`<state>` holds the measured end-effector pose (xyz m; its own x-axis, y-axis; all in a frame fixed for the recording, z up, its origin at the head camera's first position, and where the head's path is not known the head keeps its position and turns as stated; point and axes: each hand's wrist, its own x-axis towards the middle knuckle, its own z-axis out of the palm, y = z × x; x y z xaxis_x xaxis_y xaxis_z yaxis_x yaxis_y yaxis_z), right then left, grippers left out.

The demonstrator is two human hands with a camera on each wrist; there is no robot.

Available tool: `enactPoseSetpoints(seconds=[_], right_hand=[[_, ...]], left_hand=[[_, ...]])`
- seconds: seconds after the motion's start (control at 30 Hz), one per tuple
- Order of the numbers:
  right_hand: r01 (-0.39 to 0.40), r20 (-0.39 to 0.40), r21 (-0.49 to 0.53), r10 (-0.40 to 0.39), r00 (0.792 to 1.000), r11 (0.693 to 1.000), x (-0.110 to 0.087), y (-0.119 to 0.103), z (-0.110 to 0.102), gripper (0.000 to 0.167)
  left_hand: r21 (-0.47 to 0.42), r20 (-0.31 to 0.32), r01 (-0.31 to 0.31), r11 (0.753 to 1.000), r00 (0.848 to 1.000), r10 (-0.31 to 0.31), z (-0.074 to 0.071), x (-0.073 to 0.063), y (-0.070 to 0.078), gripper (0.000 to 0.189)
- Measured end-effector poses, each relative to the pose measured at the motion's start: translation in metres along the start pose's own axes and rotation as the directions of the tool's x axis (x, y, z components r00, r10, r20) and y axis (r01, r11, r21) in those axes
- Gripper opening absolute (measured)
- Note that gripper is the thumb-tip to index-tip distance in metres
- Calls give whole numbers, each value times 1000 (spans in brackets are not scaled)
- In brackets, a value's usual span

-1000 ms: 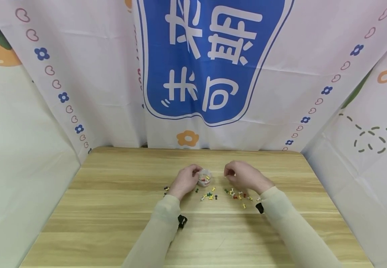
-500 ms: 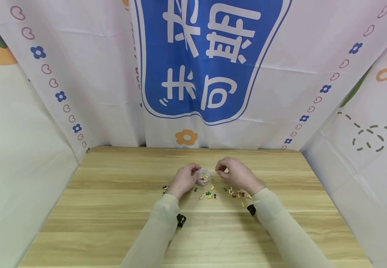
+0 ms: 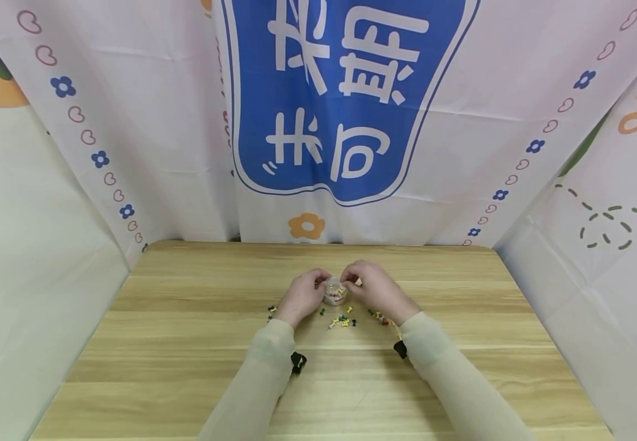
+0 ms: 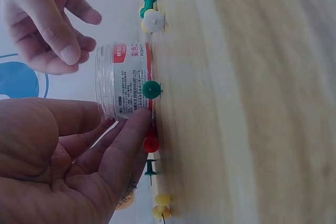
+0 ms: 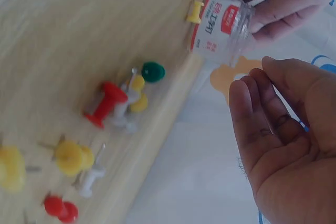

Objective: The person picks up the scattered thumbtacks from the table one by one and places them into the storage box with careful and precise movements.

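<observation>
A small clear plastic jar (image 3: 335, 299) with a red and white label (image 4: 131, 80) stands on the wooden table, several coloured push pins inside it. My left hand (image 3: 303, 297) grips its left side, thumb near the rim and a finger low on the wall. Over the right side of the mouth, my right hand (image 3: 376, 286) has its fingertips close to the rim. In the right wrist view its fingers (image 5: 252, 108) are loosely bent, and nothing shows between them. Loose push pins (image 3: 343, 321) lie in front of the jar, in yellow, green, white and dark colours.
More push pins (image 5: 107, 103) lie on the right under my right forearm, some points sticking up. A few dark and yellow pins (image 3: 272, 310) are left of my left wrist. A printed white curtain (image 3: 186, 184) hangs behind the table's back edge (image 3: 434, 248).
My right hand has moved left from above the right-hand pins to the jar's mouth; a small white piece seen at its fingertips earlier no longer shows. The left hand stays at the jar.
</observation>
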<state>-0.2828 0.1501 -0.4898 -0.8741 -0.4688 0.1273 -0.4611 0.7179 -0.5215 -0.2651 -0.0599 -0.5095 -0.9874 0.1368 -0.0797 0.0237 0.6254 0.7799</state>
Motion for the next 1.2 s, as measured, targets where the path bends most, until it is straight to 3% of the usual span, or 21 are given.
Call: enactPoseSetpoints(seconds=[0.37, 0.83, 1.2], right_hand=[[-5, 22, 9, 4, 1000, 1000, -1, 3, 0, 7], [-56, 81, -8, 56, 995, 998, -18, 12, -21, 6], [-54, 131, -67, 62, 989, 996, -30, 20, -32, 8]], left_hand=[[-10, 3, 0, 1000, 1000, 0, 0, 0, -1, 31], [-5, -4, 17, 1000, 1000, -17, 1, 1, -1, 30], [3, -8, 19, 1000, 1000, -19, 1, 0, 0, 29]])
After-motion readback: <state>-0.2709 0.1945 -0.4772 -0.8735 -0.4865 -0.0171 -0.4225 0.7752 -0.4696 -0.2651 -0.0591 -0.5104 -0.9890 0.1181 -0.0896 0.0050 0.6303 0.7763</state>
